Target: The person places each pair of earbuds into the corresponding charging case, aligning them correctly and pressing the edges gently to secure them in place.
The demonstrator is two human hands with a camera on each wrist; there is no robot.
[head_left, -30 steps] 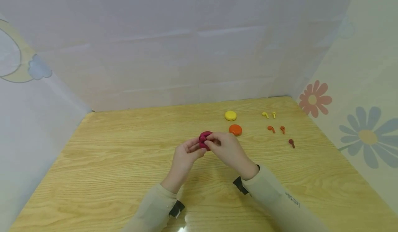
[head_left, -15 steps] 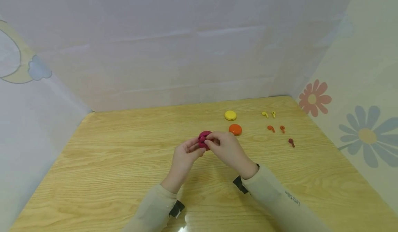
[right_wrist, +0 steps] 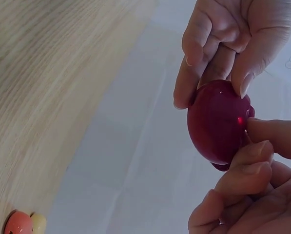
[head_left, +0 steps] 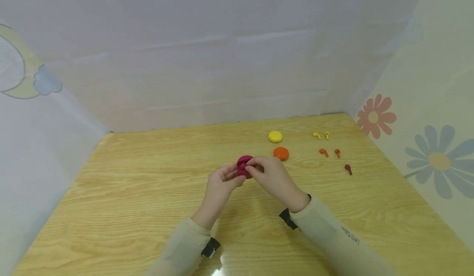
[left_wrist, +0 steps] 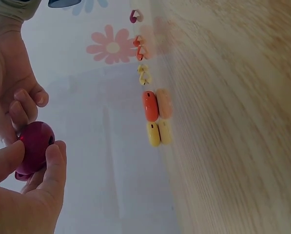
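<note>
In the middle of the head view, a round magenta case (head_left: 245,173) stands open above the table (head_left: 148,185), held between two hands. The left hand (head_left: 221,183), left of centre, grips the case with the thumb along the near edge and the fingers behind it. The right hand (head_left: 272,175), just right of centre, has its thumb and forefinger drawn together at the opening, touching the case; whether they pinch anything there is hidden. The right wrist view shows the smooth outside of the case right of centre, with a small red light (right_wrist: 240,120) glowing near the rim. Beyond the right hand, a glossy orange case (head_left: 281,153) lies on the wood, with a yellow case (head_left: 275,137) just above it in the frame. Farther right lie two yellow earbuds (head_left: 316,135), below them two orange earbuds (head_left: 324,152), and lowest a single dark red earbud (head_left: 348,169). Pale sleeves (head_left: 185,247) enter from the bottom edge, with black straps (head_left: 211,247) at the wrists. On the wall at the right of the frame are a red flower (head_left: 373,117) and a larger blue-grey flower (head_left: 439,161).
</note>
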